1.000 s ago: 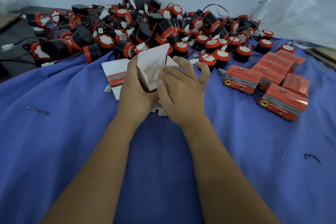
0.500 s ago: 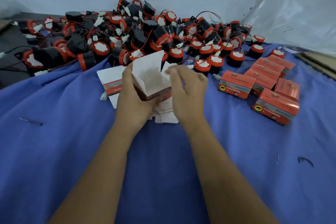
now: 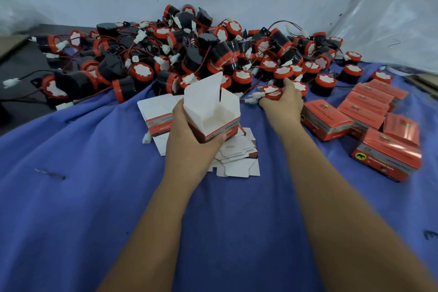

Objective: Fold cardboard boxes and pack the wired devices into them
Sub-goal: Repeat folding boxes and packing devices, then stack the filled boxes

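My left hand [image 3: 189,135] grips an erected cardboard box [image 3: 213,111], white inside with a red and grey band, its top flaps standing open. To the right, my right hand [image 3: 283,102] is curled round a red and black wired device [image 3: 270,91] at the near edge of the big heap of devices [image 3: 189,54]; its red wire and white plug [image 3: 257,95] stick out to the left. Flat unfolded box blanks [image 3: 237,161] lie under and behind the held box.
Several closed red boxes [image 3: 355,111] lie at the right on the blue cloth [image 3: 94,197]. The heap runs along the pale wall at the back. A dark surface [image 3: 14,73] and loose plugs sit at the far left. Clear plastic sheet [image 3: 391,23] hangs at the back right.
My right hand left the box flaps and moved right to the heap, closing round a device. The left hand kept the box, which now stands open and upright.
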`<state>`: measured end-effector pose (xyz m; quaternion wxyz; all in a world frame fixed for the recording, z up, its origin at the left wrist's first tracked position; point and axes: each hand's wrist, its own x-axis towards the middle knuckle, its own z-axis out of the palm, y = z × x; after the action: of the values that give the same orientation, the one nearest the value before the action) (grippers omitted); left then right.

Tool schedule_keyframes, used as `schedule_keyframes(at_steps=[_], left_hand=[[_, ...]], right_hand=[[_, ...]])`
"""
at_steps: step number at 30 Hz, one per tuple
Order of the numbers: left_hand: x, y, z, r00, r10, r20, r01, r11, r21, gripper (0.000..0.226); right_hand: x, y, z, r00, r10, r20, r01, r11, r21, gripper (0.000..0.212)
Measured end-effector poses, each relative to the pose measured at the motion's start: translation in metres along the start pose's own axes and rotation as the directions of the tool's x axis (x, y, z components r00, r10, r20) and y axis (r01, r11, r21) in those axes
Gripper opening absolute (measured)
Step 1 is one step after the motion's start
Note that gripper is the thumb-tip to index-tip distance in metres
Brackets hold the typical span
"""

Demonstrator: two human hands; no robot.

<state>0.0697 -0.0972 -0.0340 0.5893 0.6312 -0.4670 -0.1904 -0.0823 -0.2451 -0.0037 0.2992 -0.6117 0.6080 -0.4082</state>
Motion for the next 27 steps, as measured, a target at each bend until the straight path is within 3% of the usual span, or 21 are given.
schedule_keyframes(at_steps=[2, 4, 10, 13, 16, 21, 24, 27], left_hand=[[0.001, -0.001, 0.001, 1.0, -0.003, -0.007, 0.003, 1.0, 0.004, 0.089], [0.002, -0.002, 0.001, 1.0, -0.005, -0.015, 0.005, 1.0, 0.015, 0.088], [0.003, -0.002, 0.002, 1.0, -0.01, -0.018, 0.01, 1.0, 0.021, 0.089], [0.003, -0.002, 0.002, 1.0, -0.003, -0.02, 0.003, 1.0, 0.024, 0.09], [0.002, 0.001, 0.0, 1.0, 0.0, -0.017, 0.0, 1.0, 0.013, 0.09], [-0.003, 0.007, -0.006, 0.997, 0.034, -0.071, -0.028, 0.995, 0.093, 0.084], [-0.004, 0.008, -0.01, 0.996, 0.044, -0.081, -0.034, 0.992, 0.121, 0.085], [-0.003, 0.006, -0.013, 0.997, 0.027, -0.073, -0.019, 0.995, 0.101, 0.088]], right_hand=[[-0.007, 0.006, 0.003, 0.992, -0.068, -0.109, 0.072, 0.997, 0.034, 0.048], [-0.011, 0.012, 0.006, 0.989, -0.091, -0.115, 0.1, 0.992, 0.072, 0.031], [-0.015, 0.012, 0.005, 0.987, -0.15, 0.05, 0.15, 0.989, 0.0, 0.06], [-0.027, 0.012, 0.004, 0.966, -0.215, 0.147, 0.231, 0.967, -0.107, 0.062], [-0.045, 0.015, 0.001, 0.956, -0.236, 0.173, 0.254, 0.963, -0.087, 0.063], [-0.071, 0.025, -0.012, 0.964, -0.266, 0.001, 0.266, 0.963, -0.053, 0.055], [-0.086, 0.018, -0.018, 0.939, -0.323, -0.116, 0.332, 0.941, 0.07, 0.041], [-0.099, 0.005, -0.018, 0.883, -0.396, -0.253, 0.437, 0.889, 0.137, 0.054]])
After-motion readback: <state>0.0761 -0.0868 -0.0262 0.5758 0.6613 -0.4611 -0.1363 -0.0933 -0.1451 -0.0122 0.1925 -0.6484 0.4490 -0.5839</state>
